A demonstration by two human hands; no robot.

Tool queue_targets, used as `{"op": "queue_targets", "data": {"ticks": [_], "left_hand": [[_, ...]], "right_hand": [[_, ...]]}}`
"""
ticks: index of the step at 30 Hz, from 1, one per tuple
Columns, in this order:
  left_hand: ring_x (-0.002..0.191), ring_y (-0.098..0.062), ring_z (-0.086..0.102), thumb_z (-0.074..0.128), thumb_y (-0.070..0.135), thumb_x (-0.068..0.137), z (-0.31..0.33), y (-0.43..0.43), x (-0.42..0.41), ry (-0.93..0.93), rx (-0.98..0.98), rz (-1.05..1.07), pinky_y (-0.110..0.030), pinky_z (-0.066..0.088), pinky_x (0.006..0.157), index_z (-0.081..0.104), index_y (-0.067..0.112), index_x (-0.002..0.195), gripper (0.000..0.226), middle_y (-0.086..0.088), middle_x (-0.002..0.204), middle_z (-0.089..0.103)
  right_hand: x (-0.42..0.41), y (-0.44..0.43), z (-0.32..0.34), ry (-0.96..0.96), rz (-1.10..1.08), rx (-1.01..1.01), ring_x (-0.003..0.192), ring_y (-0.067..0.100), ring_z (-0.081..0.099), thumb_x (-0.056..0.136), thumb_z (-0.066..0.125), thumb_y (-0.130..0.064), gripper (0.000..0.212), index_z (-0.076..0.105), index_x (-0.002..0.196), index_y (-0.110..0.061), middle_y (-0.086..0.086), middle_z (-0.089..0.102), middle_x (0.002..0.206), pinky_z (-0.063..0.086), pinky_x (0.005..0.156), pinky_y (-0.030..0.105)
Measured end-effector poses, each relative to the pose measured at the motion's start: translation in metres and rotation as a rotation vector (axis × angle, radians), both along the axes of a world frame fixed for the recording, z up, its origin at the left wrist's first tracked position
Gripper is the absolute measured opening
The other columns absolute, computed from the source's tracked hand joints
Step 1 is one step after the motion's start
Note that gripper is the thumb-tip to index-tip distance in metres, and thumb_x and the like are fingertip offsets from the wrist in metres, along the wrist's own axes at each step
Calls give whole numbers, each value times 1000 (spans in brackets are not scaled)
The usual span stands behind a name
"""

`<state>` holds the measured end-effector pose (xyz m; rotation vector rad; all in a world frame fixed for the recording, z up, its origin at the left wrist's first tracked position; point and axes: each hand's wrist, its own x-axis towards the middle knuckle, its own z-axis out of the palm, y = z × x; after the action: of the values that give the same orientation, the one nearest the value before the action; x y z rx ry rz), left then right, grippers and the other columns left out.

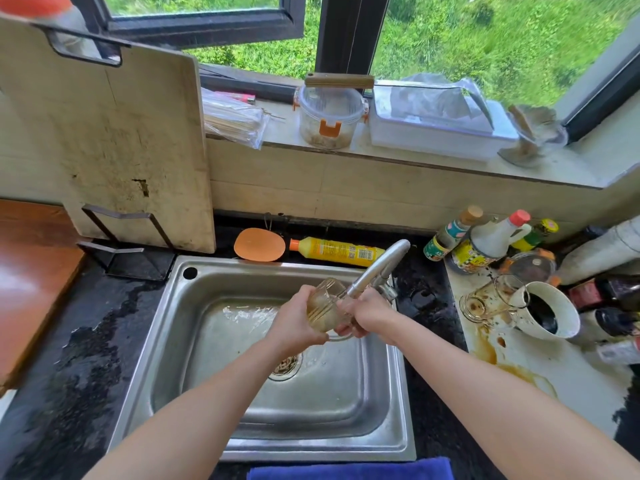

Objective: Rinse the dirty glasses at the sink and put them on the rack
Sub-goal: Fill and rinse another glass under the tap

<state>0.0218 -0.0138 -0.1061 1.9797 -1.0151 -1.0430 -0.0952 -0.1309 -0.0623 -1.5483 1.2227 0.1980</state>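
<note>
Over the steel sink (221, 269), a dirty glass (323, 306) tilts near-to-far beneath the faucet (379, 266), between the left hand (297, 322), wrapped round its body, and the right hand (365, 315), gripping its near end.

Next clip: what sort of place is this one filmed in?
Most likely a home kitchen: a steel sink with a tap, a worn cutting board standing beside it, and sauce bottles on the counter by a window.

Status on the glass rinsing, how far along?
Done: no rinsed glass shows anywhere. In hand: left hand and right hand hold one glass under the faucet, over the sink. Left: stained glass on the right counter, plus racking.
</note>
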Motion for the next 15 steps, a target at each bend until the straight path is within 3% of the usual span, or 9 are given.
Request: {"op": "queue_targets", "data": {"ticks": [2, 5, 8, 11, 15], "left_hand": [[89, -13, 60, 83, 9, 61, 1, 0, 3, 49, 52, -42, -25, 55, 63, 42, 28, 115, 71, 4, 101, 58], [92, -15, 62, 83, 8, 60, 4, 1, 11, 120, 103, -118, -34, 60, 71, 44, 27, 115, 70, 1, 104, 60], [95, -13, 61, 86, 11, 60, 6, 6, 6, 135, 78, -84, -27, 58, 72, 42, 29, 120, 75, 4, 106, 59], [85, -8, 62, 84, 11, 64, 9, 8, -2, 148, 20, -4, -15, 52, 61, 42, 26, 121, 72, 2, 100, 61], [86, -21, 67, 80, 6, 66, 11, 8, 0, 266, 62, -41, -36, 59, 69, 45, 23, 119, 66, -7, 101, 61]], "right_hand": [[-1, 2, -1, 19, 38, 2, 70, 25, 71, 100, 55, -19, 14, 61, 90, -12, 14, 75, 90, 48, 53, 28], [1, -2, -2, -17, 74, -68, 87, 25, 72, 94, 66, -26, 12, 64, 99, -15, 6, 73, 99, 57, 62, 30], [4, -7, -1, -82, 13, -17, 81, 25, 72, 94, 66, -22, 16, 64, 100, -7, 12, 73, 96, 61, 64, 32], [-1, -5, -4, -37, -24, 42, 71, 24, 69, 97, 62, -19, 13, 62, 93, -6, 18, 72, 94, 61, 62, 32], [-3, -2, -3, -37, 8, 12, 83, 22, 70, 98, 59, -23, 15, 64, 98, -9, 11, 71, 99, 61, 63, 32]]}}
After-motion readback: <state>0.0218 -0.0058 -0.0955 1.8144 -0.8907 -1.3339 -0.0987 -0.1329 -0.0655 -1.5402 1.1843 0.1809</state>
